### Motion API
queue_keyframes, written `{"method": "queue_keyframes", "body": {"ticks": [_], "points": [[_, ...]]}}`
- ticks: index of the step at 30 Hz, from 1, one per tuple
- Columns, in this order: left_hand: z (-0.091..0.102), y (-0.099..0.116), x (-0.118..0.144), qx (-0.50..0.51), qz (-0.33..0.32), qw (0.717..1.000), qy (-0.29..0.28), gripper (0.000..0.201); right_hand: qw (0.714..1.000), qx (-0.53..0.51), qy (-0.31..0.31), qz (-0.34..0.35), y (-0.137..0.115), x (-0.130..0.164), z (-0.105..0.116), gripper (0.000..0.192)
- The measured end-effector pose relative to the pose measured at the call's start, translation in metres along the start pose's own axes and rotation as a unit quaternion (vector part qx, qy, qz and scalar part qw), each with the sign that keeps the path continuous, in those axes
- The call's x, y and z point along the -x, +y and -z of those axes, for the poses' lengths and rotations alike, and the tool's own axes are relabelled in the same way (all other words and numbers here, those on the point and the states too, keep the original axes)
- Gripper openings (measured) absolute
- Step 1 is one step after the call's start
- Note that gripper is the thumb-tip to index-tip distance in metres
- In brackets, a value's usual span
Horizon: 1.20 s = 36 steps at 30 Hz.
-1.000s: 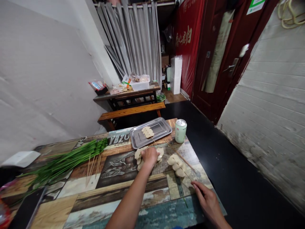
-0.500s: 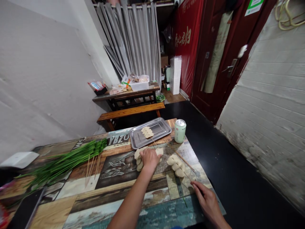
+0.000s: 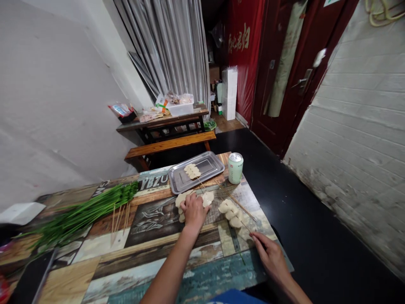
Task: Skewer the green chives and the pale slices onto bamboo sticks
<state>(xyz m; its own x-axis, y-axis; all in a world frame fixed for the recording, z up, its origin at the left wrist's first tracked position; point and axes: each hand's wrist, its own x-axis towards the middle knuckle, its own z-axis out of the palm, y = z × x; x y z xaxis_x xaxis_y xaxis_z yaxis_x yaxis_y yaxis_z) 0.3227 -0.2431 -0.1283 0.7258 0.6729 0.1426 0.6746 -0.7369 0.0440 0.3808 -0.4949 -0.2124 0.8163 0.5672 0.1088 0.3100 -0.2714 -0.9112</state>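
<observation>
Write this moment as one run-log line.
left hand: on pale slices | right hand: gripping loaded skewer | second skewer: partly on tray | can: upright near tray

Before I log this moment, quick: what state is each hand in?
Left hand: on the pale slices; open or closed cannot be told.
Right hand: closed, holding the end of a loaded skewer.

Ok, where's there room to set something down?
Bare: the near table between the left forearm and flat black object; the right half of the tray. Crowded: around the left hand, with pale slices, tray and skewered pieces nearby.
</observation>
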Motion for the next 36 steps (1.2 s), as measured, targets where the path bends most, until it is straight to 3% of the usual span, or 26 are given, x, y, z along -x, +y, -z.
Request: {"method": "queue_keyframes", "body": {"ticks": [4, 11, 17, 22, 25, 28, 30, 32, 34, 36], "points": [[-0.002, -0.001, 0.0, 0.03, 0.017, 0.999, -0.003, 0.019, 1.0, -0.004, -0.004, -0.004, 0.0, 0.0, 0.0, 0.034], [-0.004, 0.007, 0.0, 0.047, 0.041, 0.998, -0.002, 0.027, 1.0, -0.008, -0.001, -0.007, 0.001, -0.001, 0.0, 0.034], [0.003, 0.009, -0.002, 0.046, 0.004, 0.999, -0.008, 0.014, 1.0, -0.01, -0.01, -0.011, 0.002, 0.0, 0.001, 0.034], [0.007, 0.011, -0.006, 0.058, -0.038, 0.997, -0.028, 0.021, 1.0, -0.02, -0.004, -0.015, 0.001, -0.001, 0.002, 0.034], [0.009, 0.009, -0.011, 0.1, -0.052, 0.993, -0.039, 0.022, 0.999, -0.029, -0.001, -0.021, -0.001, -0.002, 0.003, 0.034], [0.013, 0.003, -0.02, 0.211, -0.044, 0.976, -0.037, 0.023, 0.999, -0.041, -0.003, -0.027, -0.003, -0.005, 0.004, 0.035], [0.016, 0.0, -0.024, 0.32, -0.015, 0.946, -0.045, 0.023, 0.998, -0.05, 0.003, -0.03, -0.006, -0.006, 0.005, 0.034], [0.018, -0.001, -0.026, 0.454, 0.036, 0.887, -0.079, 0.021, 0.998, -0.061, 0.008, -0.031, -0.009, -0.006, 0.004, 0.033], [0.02, -0.002, -0.024, 0.599, 0.091, 0.785, -0.127, 0.017, 0.997, -0.069, 0.009, -0.032, -0.013, -0.004, 0.003, 0.032], [0.02, -0.003, -0.019, 0.715, 0.137, 0.665, -0.166, 0.014, 0.997, -0.07, 0.006, -0.033, -0.018, 0.0, 0.001, 0.032]]}}
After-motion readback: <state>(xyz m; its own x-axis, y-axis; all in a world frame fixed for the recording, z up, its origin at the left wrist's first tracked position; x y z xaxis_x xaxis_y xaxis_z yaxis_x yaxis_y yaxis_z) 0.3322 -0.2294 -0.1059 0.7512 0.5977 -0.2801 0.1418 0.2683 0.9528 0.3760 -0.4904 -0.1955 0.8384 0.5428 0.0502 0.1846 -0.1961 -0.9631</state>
